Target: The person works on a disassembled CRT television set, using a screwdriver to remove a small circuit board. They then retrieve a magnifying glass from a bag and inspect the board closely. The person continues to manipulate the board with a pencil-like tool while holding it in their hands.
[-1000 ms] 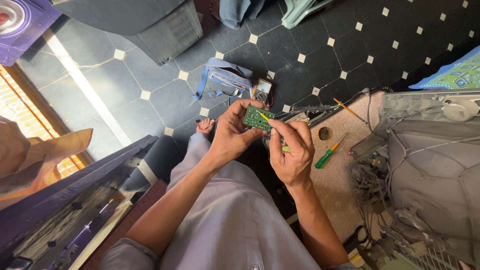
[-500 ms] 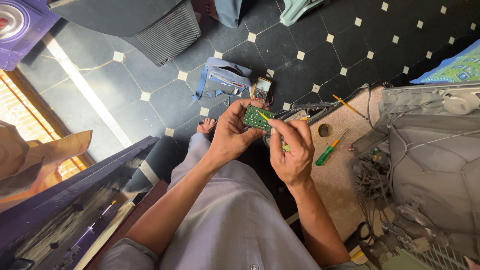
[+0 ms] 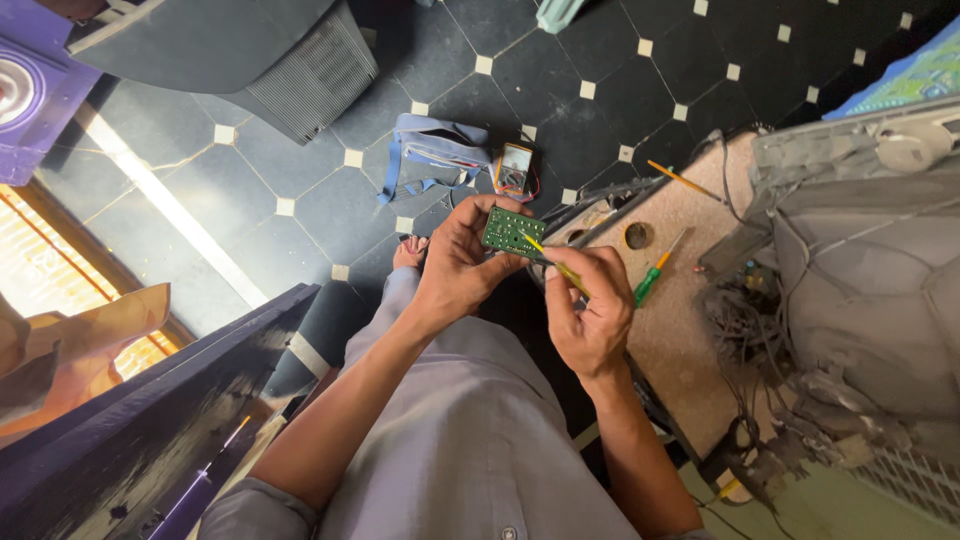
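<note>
- A small green rectangular circuit board (image 3: pixel 511 231) is held up in front of the person's lap, above the dark tiled floor (image 3: pixel 600 130), near the middle of the view.
- The board is gripped by the left hand (image 3: pixel 458 262); its fingers are curled closed around the board's left edge, with the thumb pressed at the lower side.
- A thin yellow-handled tool (image 3: pixel 556 265) is pinched in the right hand (image 3: pixel 592 312); the fingers are closed tightly on its handle, and its tip is laid against the lower right part of the board.
- The two hands are set close together, just beside each other, with the board between them.
- A screwdriver with a green handle and an orange collar (image 3: pixel 651 275) is seen lying on the beige speckled work surface (image 3: pixel 680 340), just to the right of the right hand.
- A thin orange-yellow rod (image 3: pixel 684 181) is laid further up on the same surface.
- An opened grey television chassis with tangled wires (image 3: pixel 860 290) is placed at the right.
- A small handheld meter with a yellow-trimmed body (image 3: pixel 513 170) and a blue fabric pouch (image 3: pixel 435 155) are found on the floor beyond the board.
- A bare foot (image 3: pixel 408 252) is visible beneath the left hand.
</note>
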